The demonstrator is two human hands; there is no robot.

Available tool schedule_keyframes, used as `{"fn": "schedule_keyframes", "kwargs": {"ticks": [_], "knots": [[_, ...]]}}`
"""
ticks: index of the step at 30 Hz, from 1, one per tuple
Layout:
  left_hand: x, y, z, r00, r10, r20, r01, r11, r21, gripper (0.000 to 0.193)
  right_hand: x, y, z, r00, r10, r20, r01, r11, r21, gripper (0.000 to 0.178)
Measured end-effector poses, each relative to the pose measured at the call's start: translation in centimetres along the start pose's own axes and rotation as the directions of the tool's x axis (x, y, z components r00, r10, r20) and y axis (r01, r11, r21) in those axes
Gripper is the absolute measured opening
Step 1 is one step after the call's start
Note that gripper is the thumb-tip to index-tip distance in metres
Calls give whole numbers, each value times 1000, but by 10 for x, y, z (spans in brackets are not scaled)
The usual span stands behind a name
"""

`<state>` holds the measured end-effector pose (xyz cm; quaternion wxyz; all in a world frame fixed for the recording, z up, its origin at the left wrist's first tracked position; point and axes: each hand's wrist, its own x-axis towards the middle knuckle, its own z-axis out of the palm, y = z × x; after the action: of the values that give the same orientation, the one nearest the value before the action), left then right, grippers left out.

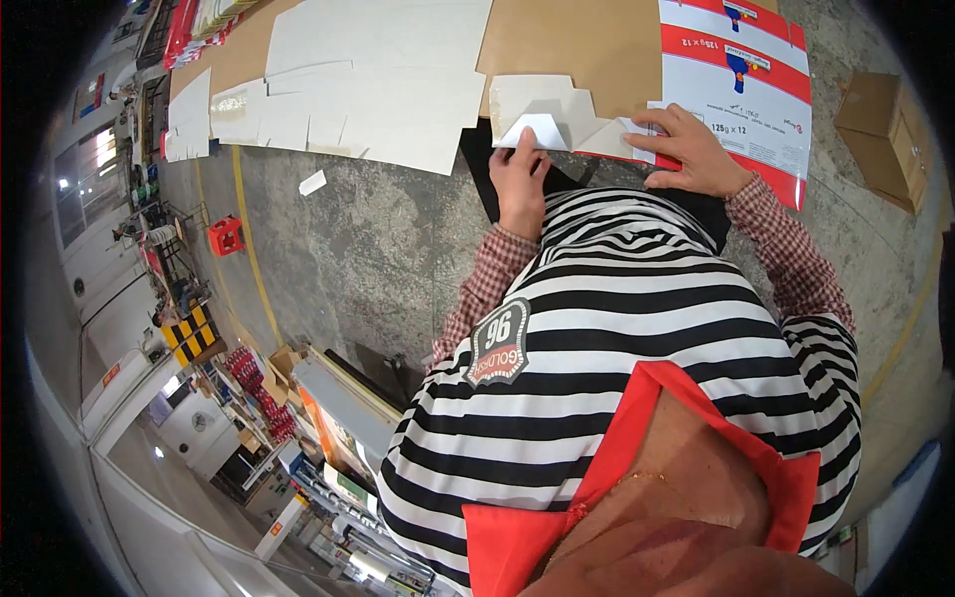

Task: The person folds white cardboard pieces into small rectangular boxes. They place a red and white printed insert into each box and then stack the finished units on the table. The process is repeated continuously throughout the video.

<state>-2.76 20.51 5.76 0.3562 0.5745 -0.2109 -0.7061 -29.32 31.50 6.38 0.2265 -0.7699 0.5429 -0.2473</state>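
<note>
At the near edge of the table, my left hand (520, 184) presses an extended index finger onto a folded silver-white cardboard flap (542, 129); its other fingers are curled and partly hidden. The flap belongs to a pale, stepped piece of cardboard (522, 92) with a triangular fold beside it. My right hand (691, 154) grips the near edge of this folded piece, fingers on top and thumb lower, apart from them. Under and beside my right hand lies a red and white printed carton sheet (761, 119). The piece's underside is hidden.
Large white cardboard sheets (383, 75) with slits cover the table to the left, over brown cardboard (572, 40). A brown box (885, 139) stands on the floor at right. A red stool (227, 236) and a white scrap (312, 182) are on the floor at left.
</note>
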Motion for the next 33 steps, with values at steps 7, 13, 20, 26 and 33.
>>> {"fn": "schedule_keyframes", "kwargs": {"ticks": [7,13,20,26,33], "knots": [[7,-1,78,80,429,900,-993,-49,111,56,2,-3,-6,997,72,1,-72,997,18,56],[30,1,97,42,-18,999,-936,-350,33,125,-43,-13,-28,943,230,-240,-288,925,-249,86],[44,-8,120,25,-15,1000,-921,-390,17,120,-56,0,-24,880,324,-348,-421,871,-253,89],[43,-11,123,76,-115,990,-856,-516,5,105,-59,2,-12,903,343,-259,-413,859,-303,79],[41,-15,132,137,-96,986,-844,-533,65,79,-57,9,0,883,351,-311,-450,824,-345,62]]}}
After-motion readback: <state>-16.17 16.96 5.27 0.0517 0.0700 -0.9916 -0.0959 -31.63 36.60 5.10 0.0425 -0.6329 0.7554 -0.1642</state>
